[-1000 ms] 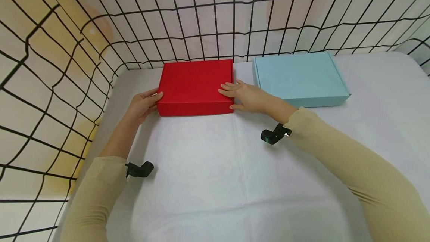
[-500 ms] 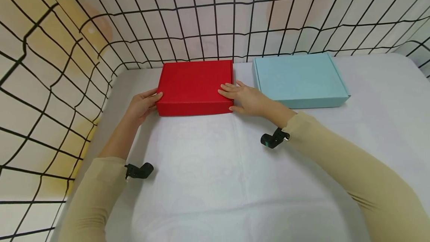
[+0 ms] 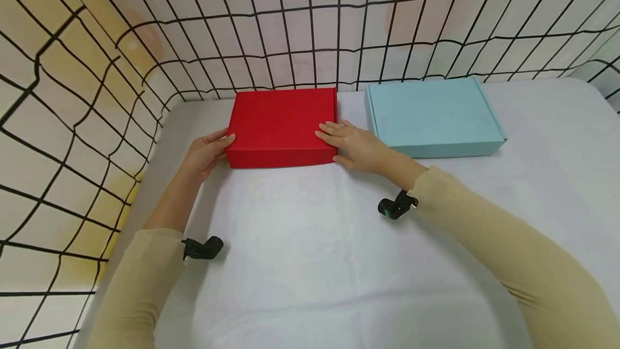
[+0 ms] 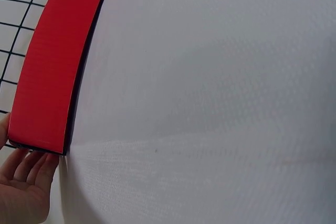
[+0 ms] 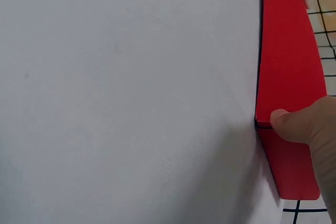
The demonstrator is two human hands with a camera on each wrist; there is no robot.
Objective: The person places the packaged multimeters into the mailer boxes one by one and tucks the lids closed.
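A shut red cardboard box [image 3: 283, 120] sits on the white-covered table, near the wire grid at its back. My left hand [image 3: 205, 154] grips the box's near left corner, thumb over the top edge and fingers against the left side. In the left wrist view the fingertips [image 4: 31, 163] meet that short side. My right hand [image 3: 356, 147] rests on the right end, its fingers straight and spread across the lid. Its thumb [image 5: 287, 123] touches the front face close to the right corner. The far side of the box is hidden.
A shut light blue box [image 3: 436, 114] lies to the right of the red one, a narrow gap apart. Black wire grid [image 3: 310, 28] panels border the back and left of the table [image 3: 290, 246]. Small black cameras [image 3: 397, 205] hang at both wrists.
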